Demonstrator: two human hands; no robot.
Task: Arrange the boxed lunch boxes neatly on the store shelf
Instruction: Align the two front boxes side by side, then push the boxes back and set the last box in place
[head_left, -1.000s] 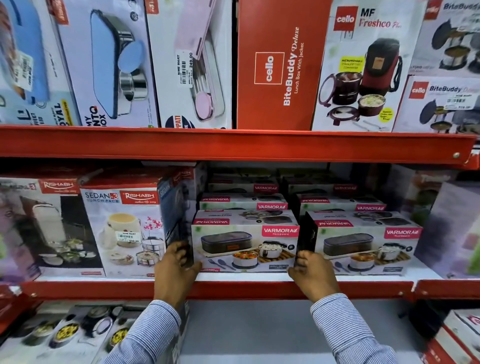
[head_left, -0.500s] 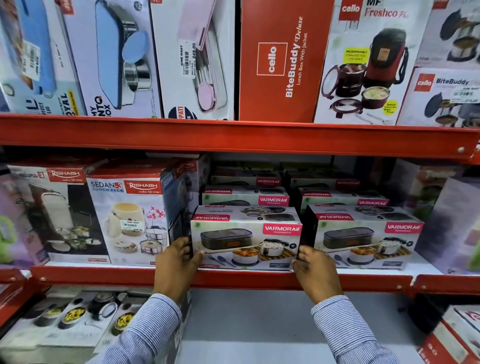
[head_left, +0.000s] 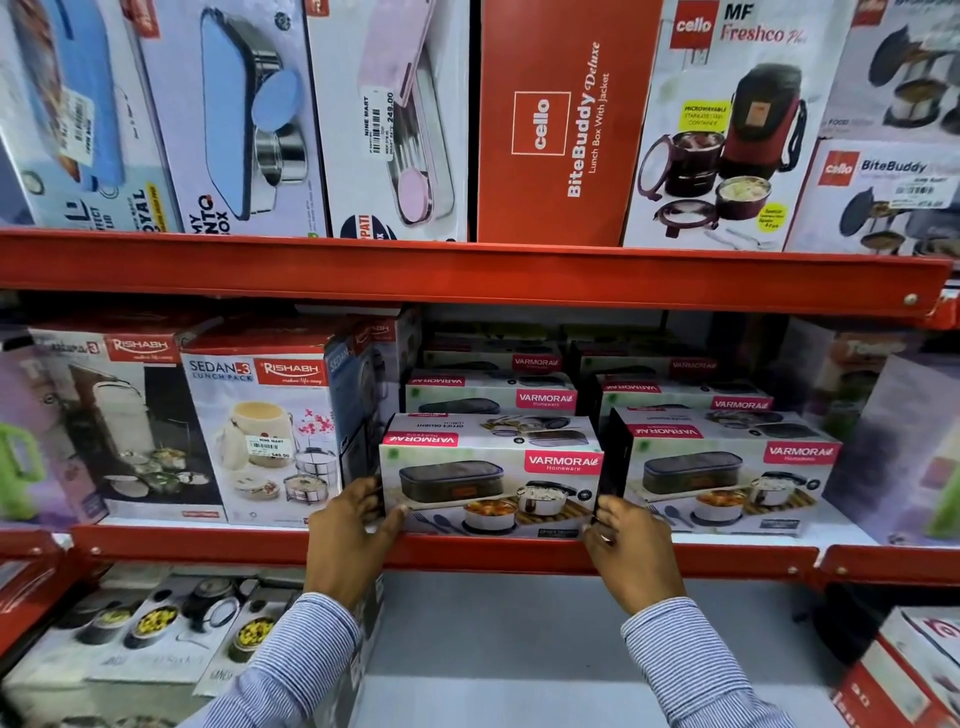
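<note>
The red middle shelf (head_left: 467, 552) spans the view, its upper neighbour at twelve o'clock. At its front edge sits the front Varmora box (head_left: 491, 475), long axis running nine to three, a second Varmora box (head_left: 727, 478) just beside it at three. The left hand (head_left: 349, 530) and right hand (head_left: 626, 543) clamp its two short ends, equally near; I judge the squaring push runs toward twelve.
</note>
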